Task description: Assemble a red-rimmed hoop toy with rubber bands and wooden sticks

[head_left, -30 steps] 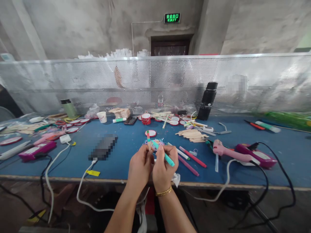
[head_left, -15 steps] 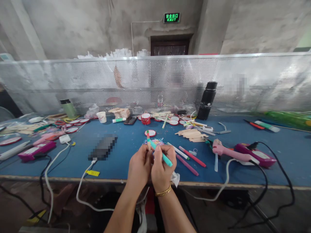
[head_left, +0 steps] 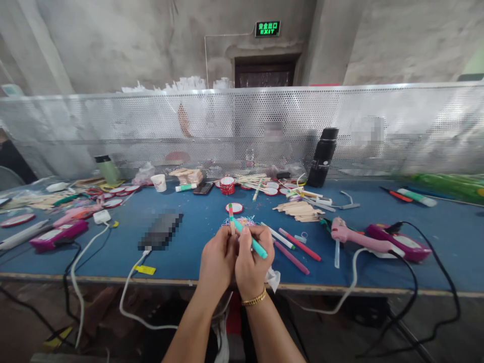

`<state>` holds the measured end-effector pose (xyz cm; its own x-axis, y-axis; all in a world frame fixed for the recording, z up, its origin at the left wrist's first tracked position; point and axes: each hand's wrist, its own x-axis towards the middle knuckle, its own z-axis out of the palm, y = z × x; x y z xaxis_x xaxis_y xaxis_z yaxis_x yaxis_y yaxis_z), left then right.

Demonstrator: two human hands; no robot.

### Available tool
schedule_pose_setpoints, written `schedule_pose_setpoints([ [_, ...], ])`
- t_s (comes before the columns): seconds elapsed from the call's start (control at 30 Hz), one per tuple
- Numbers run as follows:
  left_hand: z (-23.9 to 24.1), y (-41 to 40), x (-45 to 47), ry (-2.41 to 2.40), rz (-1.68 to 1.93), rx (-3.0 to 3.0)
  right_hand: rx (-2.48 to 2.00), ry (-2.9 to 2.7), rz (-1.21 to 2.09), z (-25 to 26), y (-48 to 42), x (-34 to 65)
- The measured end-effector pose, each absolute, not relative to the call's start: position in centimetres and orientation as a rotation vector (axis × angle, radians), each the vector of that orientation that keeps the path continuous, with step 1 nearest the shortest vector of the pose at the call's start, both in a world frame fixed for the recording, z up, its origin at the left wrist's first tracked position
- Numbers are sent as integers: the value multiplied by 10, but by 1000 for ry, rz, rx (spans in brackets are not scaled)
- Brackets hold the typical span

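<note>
Pinched upright in my left hand is a flat wooden craft stick, its top coloured green, red and teal above bare wood. My right hand is closed around a turquoise felt-tip marker, its tip against the stick at the teal band. The two hands touch over the table's front edge. Behind them lies a heap of colourful thin bands or strings, partly hidden. To the right rest a white marker with a green end, a red marker and a purple-pink marker.
Wooden sticks lie in a pile beyond the markers. A pink glue gun with cables is at right, a phone on a white cable at left. Farther back stand a small red drum, a paper cup and a black bottle.
Almost nothing differs. The marker tip and my right fingers have shifted very slightly against the stick; both hands keep their hold.
</note>
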<state>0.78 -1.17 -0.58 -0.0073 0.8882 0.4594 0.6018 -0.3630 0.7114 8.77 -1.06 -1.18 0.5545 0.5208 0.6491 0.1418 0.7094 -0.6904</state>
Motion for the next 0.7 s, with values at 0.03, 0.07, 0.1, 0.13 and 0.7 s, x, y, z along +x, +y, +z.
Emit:
schedule_pose_setpoints([
  [0.03,-5,-12,8,1553,1306,1964,-788,-963,252,-12,-11,88],
  [0.07,-5,-12,8,1556,1303,1962,-798,-944,251,-12,-11,88],
  [0.1,-4,-13,8,1559,1302,1962,-804,-928,249,-12,-11,88],
  [0.13,-4,-13,8,1561,1303,1966,-806,-920,246,-12,-11,88],
  [0.7,-4,-14,8,1552,1323,1971,-784,-964,268,-12,-12,88],
])
